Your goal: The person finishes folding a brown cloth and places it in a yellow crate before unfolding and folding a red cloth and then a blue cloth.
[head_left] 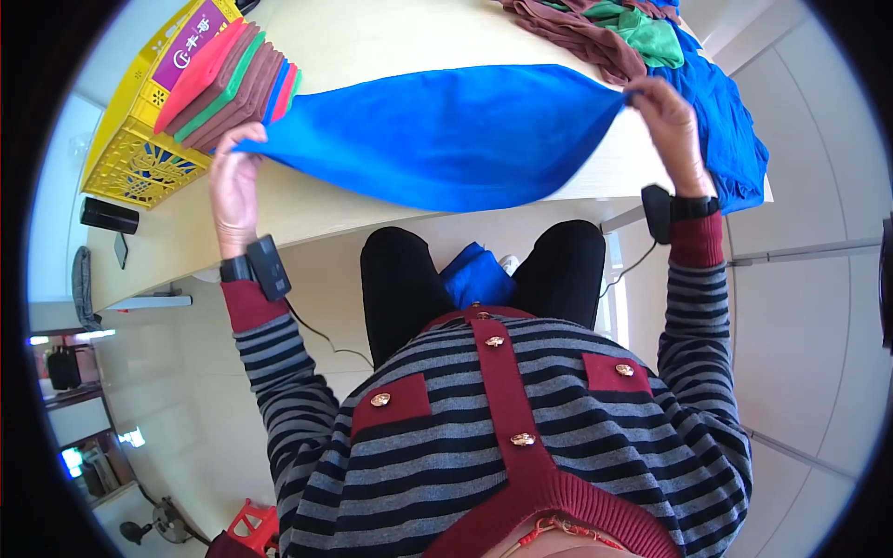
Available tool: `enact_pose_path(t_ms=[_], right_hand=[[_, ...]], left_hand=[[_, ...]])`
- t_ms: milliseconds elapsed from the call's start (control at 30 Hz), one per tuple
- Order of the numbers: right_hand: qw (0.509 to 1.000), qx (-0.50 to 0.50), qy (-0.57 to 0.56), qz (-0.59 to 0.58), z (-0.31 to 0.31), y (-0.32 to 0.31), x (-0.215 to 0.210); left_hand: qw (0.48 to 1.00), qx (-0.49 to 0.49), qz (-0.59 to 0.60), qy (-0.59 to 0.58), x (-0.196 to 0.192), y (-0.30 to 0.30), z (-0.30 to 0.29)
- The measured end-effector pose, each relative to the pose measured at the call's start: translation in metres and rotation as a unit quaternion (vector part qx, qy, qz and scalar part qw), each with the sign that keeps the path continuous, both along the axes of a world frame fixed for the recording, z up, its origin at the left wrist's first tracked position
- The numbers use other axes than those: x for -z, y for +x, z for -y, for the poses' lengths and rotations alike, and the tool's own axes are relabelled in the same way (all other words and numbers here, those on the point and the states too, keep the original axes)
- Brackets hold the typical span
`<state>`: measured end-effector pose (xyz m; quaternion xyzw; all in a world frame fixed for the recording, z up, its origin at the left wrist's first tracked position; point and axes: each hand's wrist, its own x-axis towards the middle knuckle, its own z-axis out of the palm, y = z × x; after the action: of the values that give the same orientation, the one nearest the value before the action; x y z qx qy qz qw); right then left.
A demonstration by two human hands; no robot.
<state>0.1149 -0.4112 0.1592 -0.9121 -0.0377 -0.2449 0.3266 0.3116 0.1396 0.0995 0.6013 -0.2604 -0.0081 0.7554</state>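
A blue cloth point(437, 135) is stretched wide between my two hands over the table's near edge, its lower side sagging in a curve. My left hand point(237, 181) pinches its left corner, close to a row of folded cloths point(228, 88) in red, green, brown and blue. At the other end, my right hand point(672, 126) grips the right corner between thumb and fingers. Right beside that hand lies a loose heap of blue, brown and green cloths point(721, 126). Each wrist wears a black strapped device with a cable.
A yellow plastic basket point(139, 167) stands at the table's left, against the folded cloths. Near it are a black cylinder point(109, 216) and a small flat dark object point(121, 251). The pale table point(372, 42) ends just before my knees. More blue cloth point(476, 277) shows between my legs.
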Motion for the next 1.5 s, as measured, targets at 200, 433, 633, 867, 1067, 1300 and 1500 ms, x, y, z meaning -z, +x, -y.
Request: enact_pose_path(t_ms=[200, 433, 633, 867, 1067, 1300, 1500], right_hand=[[0.973, 0.016, 0.218, 0.071, 0.013, -0.012, 0.016], [0.952, 0.052, 0.281, -0.108, 0.043, -0.062, 0.073], [0.944, 0.082, 0.305, -0.097, 0.035, -0.072, 0.078], [0.935, 0.090, 0.316, -0.130, 0.041, -0.089, 0.092], [0.945, 0.086, 0.300, -0.102, 0.043, -0.073, 0.090], [0.956, 0.065, 0.280, -0.047, 0.028, -0.049, 0.088], [0.955, 0.086, 0.273, -0.080, 0.034, -0.059, 0.089]], left_hand=[[0.988, 0.007, 0.015, -0.154, 0.017, -0.007, -0.051], [0.983, -0.050, -0.148, -0.096, 0.110, -0.042, -0.124], [0.980, -0.065, -0.166, -0.091, 0.126, -0.046, -0.119], [0.982, -0.055, -0.166, -0.074, 0.134, -0.053, -0.119], [0.985, -0.057, -0.143, -0.078, 0.125, -0.054, -0.107], [0.992, -0.051, -0.100, -0.057, 0.109, -0.041, -0.087], [0.993, -0.069, -0.093, -0.032, 0.112, -0.038, -0.085]])
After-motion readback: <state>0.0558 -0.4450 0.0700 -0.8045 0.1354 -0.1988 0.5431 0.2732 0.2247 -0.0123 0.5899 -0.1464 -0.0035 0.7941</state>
